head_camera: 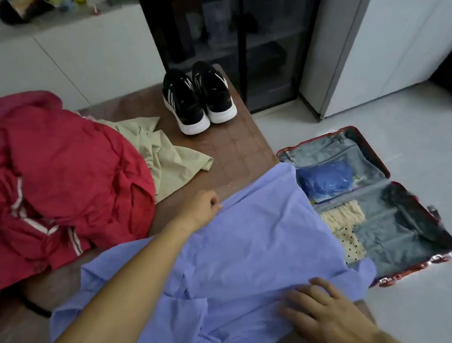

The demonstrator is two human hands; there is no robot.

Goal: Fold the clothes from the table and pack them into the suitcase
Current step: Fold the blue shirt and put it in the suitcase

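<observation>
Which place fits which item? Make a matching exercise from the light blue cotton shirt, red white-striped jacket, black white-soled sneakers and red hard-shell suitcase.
1. light blue cotton shirt
2. red white-striped jacket
3. black white-soled sneakers
4. red hard-shell suitcase

A. open on the floor
B. far end of the brown table
C. crumpled at the table's left
D. spread across the table's near end

Pairs: 1-D, 2-C, 3-B, 4-A

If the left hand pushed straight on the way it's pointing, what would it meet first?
Likely nothing soon: the left hand, gripping the blue shirt at its edge, points across bare table toward its right edge, with the open suitcase on the floor beyond. Depth is unclear.
</observation>
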